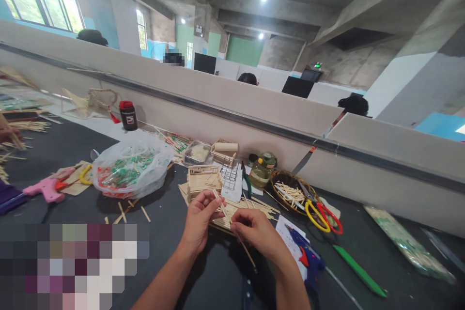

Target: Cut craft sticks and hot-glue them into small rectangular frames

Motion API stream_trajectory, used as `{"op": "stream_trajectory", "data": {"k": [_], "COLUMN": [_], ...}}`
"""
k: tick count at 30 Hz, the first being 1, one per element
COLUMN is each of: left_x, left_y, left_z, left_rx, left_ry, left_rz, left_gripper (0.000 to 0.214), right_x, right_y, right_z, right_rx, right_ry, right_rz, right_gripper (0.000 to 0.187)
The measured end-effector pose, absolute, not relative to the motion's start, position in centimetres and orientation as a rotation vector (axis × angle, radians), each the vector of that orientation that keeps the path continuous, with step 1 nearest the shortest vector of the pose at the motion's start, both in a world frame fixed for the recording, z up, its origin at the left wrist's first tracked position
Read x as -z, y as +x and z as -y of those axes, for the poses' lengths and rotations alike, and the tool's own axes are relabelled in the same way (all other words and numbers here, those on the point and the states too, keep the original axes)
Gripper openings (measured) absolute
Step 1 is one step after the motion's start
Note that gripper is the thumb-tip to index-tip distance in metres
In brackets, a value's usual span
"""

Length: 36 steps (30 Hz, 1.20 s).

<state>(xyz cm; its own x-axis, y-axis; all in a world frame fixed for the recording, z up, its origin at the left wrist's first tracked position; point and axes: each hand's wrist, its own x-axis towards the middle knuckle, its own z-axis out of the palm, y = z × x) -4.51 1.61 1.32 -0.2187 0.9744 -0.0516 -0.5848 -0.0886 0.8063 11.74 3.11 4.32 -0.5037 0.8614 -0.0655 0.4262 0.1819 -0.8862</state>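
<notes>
Thin wooden sticks (224, 208) run slantwise between my two hands; I cannot tell exactly how many there are. My left hand (201, 215) pinches the upper end between thumb and fingers. Lower down, my right hand (253, 230) grips the same sticks, and one end pokes out below it. Just beyond my hands lies a pile of loose sticks (259, 207). Behind my left hand stands a small model built of sticks (203, 179). A wire grid (229, 174) rests on white paper beside it, with green-handled pliers (247, 183) to its right.
At left are a plastic bag of wrappers (132, 167), a pink glue gun (49, 185) and another person's hand (9, 134). At right are a basket of short sticks (290, 193), scissors (317, 213), a blue glue gun (307, 254) and a green cutter (359, 271). A partition (218, 121) closes the back.
</notes>
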Motion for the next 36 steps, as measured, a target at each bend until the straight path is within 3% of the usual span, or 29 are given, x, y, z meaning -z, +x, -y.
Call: {"op": "stream_trajectory", "data": {"k": [6, 14, 28, 36], "left_x": [-1.4, -1.1, -1.1, -1.4], "left_y": [-4.6, -4.8, -4.9, -3.9], "left_z": [-1.7, -2.0, -2.1, -1.1], "left_rx": [-1.597, -1.54, -1.55, -1.459], "left_ry": [0.505, 0.391, 0.362, 0.648], "left_rz": [-0.844, -0.784, -0.78, -0.826], "left_gripper": [0.034, 0.032, 0.032, 0.038], "right_x": [-4.7, -5.8, -5.5, -5.1], "right_y": [11.7, 11.6, 11.0, 10.6], "right_z": [-2.8, -2.4, -2.6, -3.2], "right_rx": [-1.436, -1.541, -1.535, -1.441], "right_ry": [-1.162, -1.1, -1.062, -1.167], "right_rz": [1.927, 1.869, 1.804, 1.433], "right_gripper": [0.012, 0.031, 0.029, 0.033]}}
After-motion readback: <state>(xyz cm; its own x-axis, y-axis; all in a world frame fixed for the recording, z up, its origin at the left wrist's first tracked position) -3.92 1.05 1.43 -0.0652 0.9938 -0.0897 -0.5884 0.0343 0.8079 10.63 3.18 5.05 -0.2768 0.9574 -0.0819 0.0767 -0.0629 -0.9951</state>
